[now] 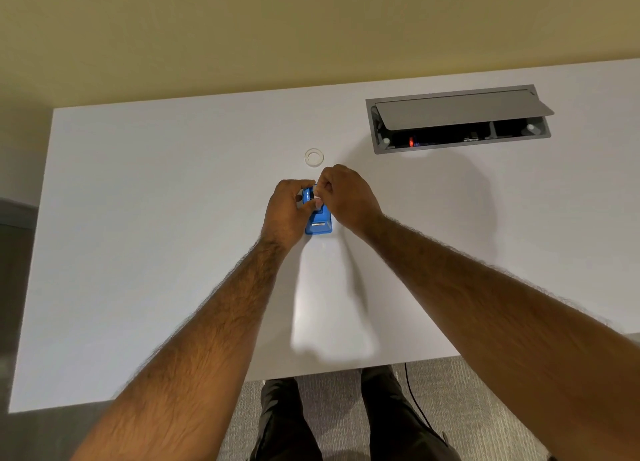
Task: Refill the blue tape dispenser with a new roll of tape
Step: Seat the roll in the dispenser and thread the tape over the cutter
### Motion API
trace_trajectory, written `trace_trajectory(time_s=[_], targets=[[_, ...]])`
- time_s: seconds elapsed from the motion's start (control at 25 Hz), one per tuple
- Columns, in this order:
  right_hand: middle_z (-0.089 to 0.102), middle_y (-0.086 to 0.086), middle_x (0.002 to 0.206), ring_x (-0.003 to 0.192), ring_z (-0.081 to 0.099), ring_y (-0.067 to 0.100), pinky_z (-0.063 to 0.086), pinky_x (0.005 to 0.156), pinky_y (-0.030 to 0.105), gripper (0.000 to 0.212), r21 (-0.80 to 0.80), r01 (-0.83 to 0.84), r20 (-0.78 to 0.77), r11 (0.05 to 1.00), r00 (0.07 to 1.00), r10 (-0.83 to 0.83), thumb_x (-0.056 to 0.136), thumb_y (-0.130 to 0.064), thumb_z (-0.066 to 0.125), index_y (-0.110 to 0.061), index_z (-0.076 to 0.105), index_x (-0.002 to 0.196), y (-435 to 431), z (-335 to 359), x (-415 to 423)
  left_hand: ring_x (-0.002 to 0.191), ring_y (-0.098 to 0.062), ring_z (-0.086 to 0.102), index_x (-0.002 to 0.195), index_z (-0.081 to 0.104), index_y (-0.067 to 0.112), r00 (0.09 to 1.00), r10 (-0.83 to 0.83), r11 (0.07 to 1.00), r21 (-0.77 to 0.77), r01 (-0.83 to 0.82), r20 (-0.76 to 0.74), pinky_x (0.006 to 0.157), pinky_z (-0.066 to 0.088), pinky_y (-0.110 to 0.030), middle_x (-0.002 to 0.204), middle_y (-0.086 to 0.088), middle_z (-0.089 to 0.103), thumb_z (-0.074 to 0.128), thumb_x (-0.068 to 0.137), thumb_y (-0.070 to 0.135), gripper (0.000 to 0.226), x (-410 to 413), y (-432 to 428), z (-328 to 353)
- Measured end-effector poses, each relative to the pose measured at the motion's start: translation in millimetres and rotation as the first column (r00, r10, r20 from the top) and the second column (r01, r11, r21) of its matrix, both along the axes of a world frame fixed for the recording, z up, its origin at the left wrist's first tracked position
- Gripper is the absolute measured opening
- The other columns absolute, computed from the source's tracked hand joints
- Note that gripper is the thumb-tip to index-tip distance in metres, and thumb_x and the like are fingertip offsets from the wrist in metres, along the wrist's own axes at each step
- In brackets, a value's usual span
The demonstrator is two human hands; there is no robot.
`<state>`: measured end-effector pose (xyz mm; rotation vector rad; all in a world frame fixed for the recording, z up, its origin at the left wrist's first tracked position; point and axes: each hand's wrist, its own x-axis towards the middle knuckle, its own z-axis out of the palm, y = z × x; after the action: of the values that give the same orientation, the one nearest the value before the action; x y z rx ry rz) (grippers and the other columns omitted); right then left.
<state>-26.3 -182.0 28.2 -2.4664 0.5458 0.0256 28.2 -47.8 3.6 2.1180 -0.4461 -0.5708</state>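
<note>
1. White desk: the broad flat surface beneath both hands; its near edge lies toward the person, behind the forearms.
2. Grey cable hatch: set into the desk beyond and to the right of the right hand, well apart from it; its lid is propped open, and a small red light shows in the dark recess.
3. Left hand: curled around the left side of the dispenser, fingers bent over its far end and thumb lying across its top. The grip is closed on the body of the dispenser.
4. Right hand: touching the left hand over the far end of the dispenser, fingers drawn together in a pinch. Something small and pale shows at the fingertips, but what it is cannot be told.
5. Blue tape dispenser: resting on the desk between the two hands, its near end with a metal strip protruding toward the person from under the palms; the far end is hidden by fingers.
6. Roll of tape: a clear ring lying flat on the desk just beyond the fingertips of both hands, near but not touching them.
</note>
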Motion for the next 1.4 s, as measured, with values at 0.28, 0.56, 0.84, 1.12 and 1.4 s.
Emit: trace_trajectory(time_s=[0.28, 0.56, 0.84, 1.12, 1.4], targets=[[0.067, 0.009, 0.089, 0.079, 0.061, 0.018, 0.056, 0.075, 0.034, 0.019, -0.011, 0.032, -0.046, 0.999, 0.998, -0.033, 0.095, -0.017, 0.049, -0.007, 0.063, 0.088, -5, -1, 15, 0.097, -0.013, 0.059, 0.120, 0.062, 0.014, 0.999, 0.006, 1.000, -0.004, -0.006, -0.035, 0.070, 0.041, 0.004, 0.121, -0.004, 0.059, 0.071, 0.087, 0.009, 0.034, -3, 0, 2], [0.065, 0.007, 0.087, 0.075, 0.058, 0.015, 0.053, 0.071, 0.029, 0.018, -0.028, 0.016, -0.029, 0.999, 0.999, -0.017, 0.096, -0.021, 0.052, -0.008, 0.062, 0.087, -4, -4, 8, 0.099, -0.011, 0.059, 0.128, 0.059, 0.018, 0.996, 0.061, 0.998, 0.016, -0.060, -0.071, 0.070, 0.041, -0.001, 0.123, -0.001, 0.057, 0.068, 0.092, 0.027, 0.038, -4, 0, 2], [0.066, 0.008, 0.088, 0.077, 0.061, 0.017, 0.056, 0.073, 0.033, 0.017, -0.036, -0.006, -0.035, 0.999, 0.999, 0.005, 0.094, -0.017, 0.050, -0.009, 0.063, 0.087, -5, 1, 13, 0.110, -0.018, 0.061, 0.130, 0.059, 0.017, 0.995, 0.061, 0.998, 0.011, -0.060, -0.084, 0.096, 0.051, -0.029, 0.128, -0.004, 0.059, 0.071, 0.090, 0.025, 0.043, -6, 2, 4], [0.066, 0.006, 0.087, 0.074, 0.058, 0.015, 0.054, 0.071, 0.028, 0.015, -0.027, 0.022, -0.041, 0.999, 0.999, -0.023, 0.094, -0.018, 0.053, -0.009, 0.064, 0.089, -5, -1, 12, 0.109, -0.017, 0.060, 0.133, 0.055, 0.017, 0.997, 0.032, 0.999, 0.027, -0.030, -0.067, 0.099, 0.051, -0.033, 0.129, -0.005, 0.058, 0.073, 0.089, 0.023, 0.049, -9, 3, 2], [0.062, 0.003, 0.087, 0.075, 0.054, 0.012, 0.046, 0.072, 0.023, 0.015, -0.059, 0.015, 0.000, 0.998, 1.000, -0.015, 0.094, -0.024, 0.058, -0.010, 0.063, 0.093, -3, -7, 6, 0.112, -0.023, 0.063, 0.141, 0.046, 0.019, 0.994, 0.042, 0.999, 0.004, -0.042, -0.101, 0.098, 0.054, -0.036, 0.136, -0.005, 0.058, 0.073, 0.089, 0.030, 0.059, -6, -1, 3]])
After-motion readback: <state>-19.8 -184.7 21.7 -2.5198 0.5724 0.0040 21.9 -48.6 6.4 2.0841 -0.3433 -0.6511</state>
